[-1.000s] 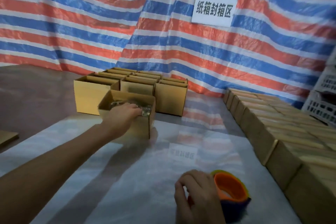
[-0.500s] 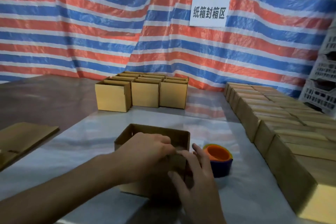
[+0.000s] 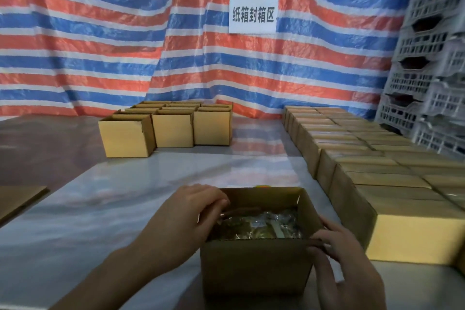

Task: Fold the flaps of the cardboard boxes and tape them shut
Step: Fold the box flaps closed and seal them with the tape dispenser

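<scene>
An open cardboard box [image 3: 254, 267] stands right in front of me on the table, with shiny plastic-wrapped packets [image 3: 259, 226] showing inside. My left hand [image 3: 188, 211] curls over its left wall, fingers hooked on the top edge. My right hand [image 3: 337, 254] grips the box's near right corner, fingertips on the rim. The orange tape roll [image 3: 263, 186] is almost hidden behind the box's far wall; only a sliver shows.
Several open boxes [image 3: 173, 128] stand grouped at the back of the table. A long block of closed boxes [image 3: 377, 176] runs along the right side. Flat cardboard [image 3: 17, 199] lies at the left edge. Grey plastic crates [image 3: 427, 70] are stacked at far right.
The box has come from the back group to the table's near edge, right in front of me. My right hand left the tape roll and now grips the box's corner.
</scene>
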